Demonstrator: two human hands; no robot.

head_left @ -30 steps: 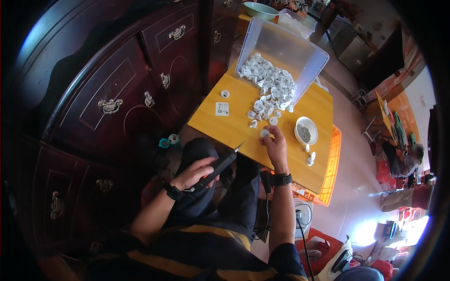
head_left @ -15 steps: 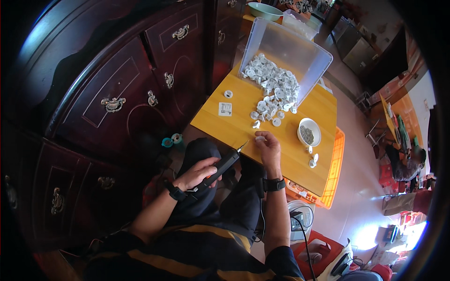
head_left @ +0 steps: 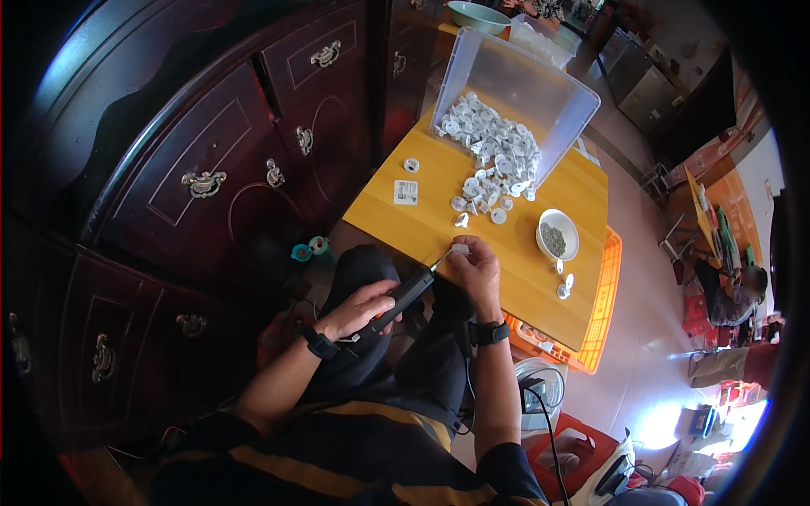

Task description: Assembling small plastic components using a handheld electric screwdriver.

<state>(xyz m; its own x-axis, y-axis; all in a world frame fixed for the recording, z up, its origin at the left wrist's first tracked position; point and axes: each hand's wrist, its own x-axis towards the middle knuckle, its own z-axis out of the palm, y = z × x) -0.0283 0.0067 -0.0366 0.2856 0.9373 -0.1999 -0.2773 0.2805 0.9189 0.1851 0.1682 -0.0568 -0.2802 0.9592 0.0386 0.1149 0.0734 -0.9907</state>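
My left hand (head_left: pixel 361 309) is closed around a black electric screwdriver (head_left: pixel 411 290), its bit angled up and to the right. Between the thumb and fingers of my right hand (head_left: pixel 479 277), at the table's near edge, is a small white plastic part (head_left: pixel 460 250). The bit's tip meets or nearly meets this part; contact is too small to tell. Just beyond, one loose white part (head_left: pixel 461 220) lies on the yellow table (head_left: pixel 422 228). A heap of similar white parts (head_left: pixel 494 148) spills from a clear plastic bin (head_left: pixel 519 76) tipped on its side.
Right on the table stands a white bowl (head_left: pixel 572 244) of small grey metal pieces, with a few white parts (head_left: pixel 564 290) nearby. A printed card (head_left: pixel 406 192) and a white ring-shaped part (head_left: pixel 411 165) lie left. Dark cabinets (head_left: pixel 194 169) flank the left; an orange crate (head_left: pixel 604 312) sits beside the table.
My right hand has moved slightly left and toward me with the white part, bringing it to the screwdriver's tip. My left hand has barely moved.
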